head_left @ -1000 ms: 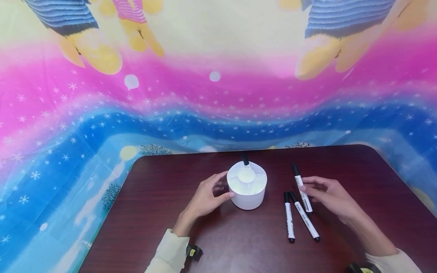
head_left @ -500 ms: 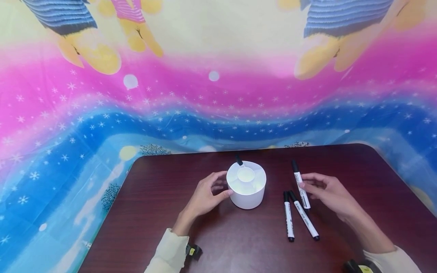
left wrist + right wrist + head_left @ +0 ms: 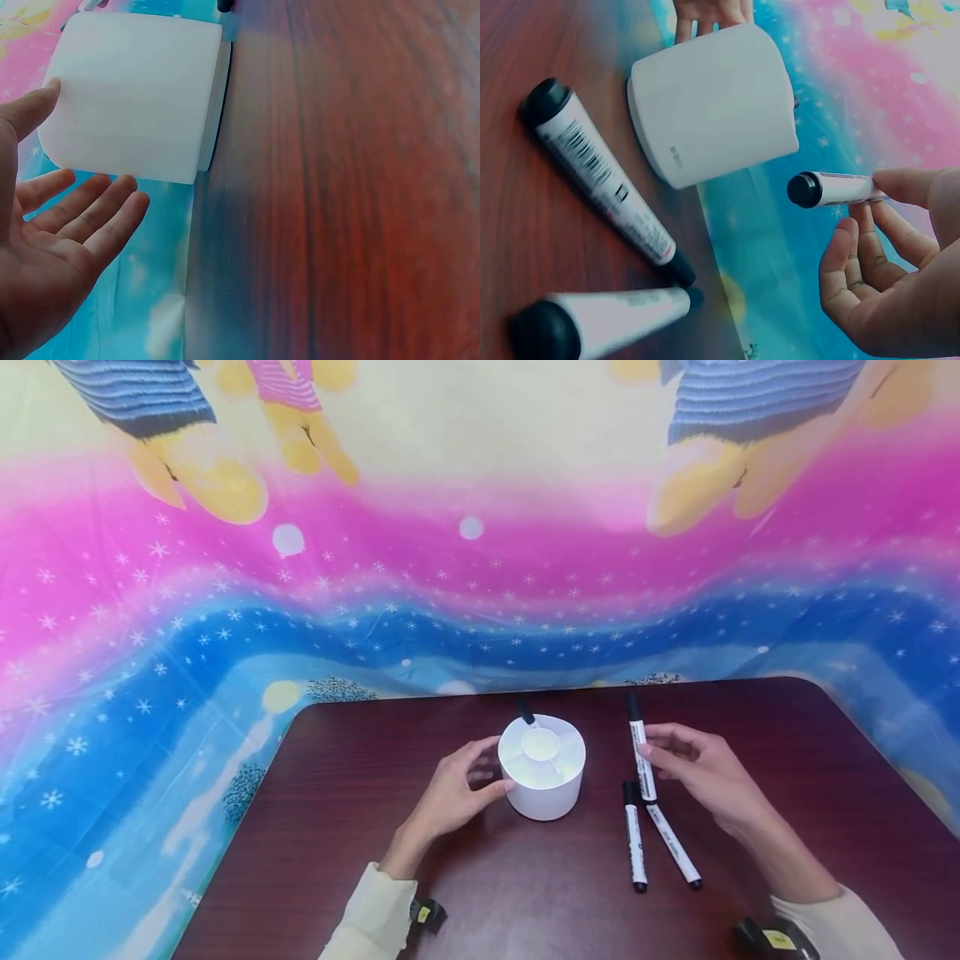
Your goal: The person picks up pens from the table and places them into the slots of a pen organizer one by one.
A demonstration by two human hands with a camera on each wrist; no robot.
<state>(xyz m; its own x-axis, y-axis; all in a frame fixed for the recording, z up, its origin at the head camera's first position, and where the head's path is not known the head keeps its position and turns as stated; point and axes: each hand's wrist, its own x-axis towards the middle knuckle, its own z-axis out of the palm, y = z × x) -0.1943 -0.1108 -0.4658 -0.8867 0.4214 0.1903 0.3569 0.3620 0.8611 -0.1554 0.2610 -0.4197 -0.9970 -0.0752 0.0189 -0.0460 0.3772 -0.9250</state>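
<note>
My left hand [image 3: 456, 789] is at the left side of a round white pen holder [image 3: 546, 797], thumb and fingertips at its wall, fingers fairly straight in the left wrist view. Inside, the holder has dividers around a central ring. A marker's black cap [image 3: 527, 714] sticks out of its rear compartment, leaning left. My right hand [image 3: 705, 772] pinches a white marker [image 3: 642, 760] with a black cap between thumb and fingers, raised above the table and cap end away from me. Two similar markers, a left one [image 3: 635, 847] and a right one [image 3: 675, 847], lie below it.
The dark red-brown table [image 3: 375, 760] has rounded far corners. A colourful cloth [image 3: 465, 577] with snowflakes hangs behind it and at its sides. A black wrist strap [image 3: 427, 912] shows at my left cuff, another [image 3: 776, 937] at the right.
My right hand has lifted the marker and carried it left and away from me. The holder's dividers have turned, its marker's cap shifting left. My left hand has stayed in place.
</note>
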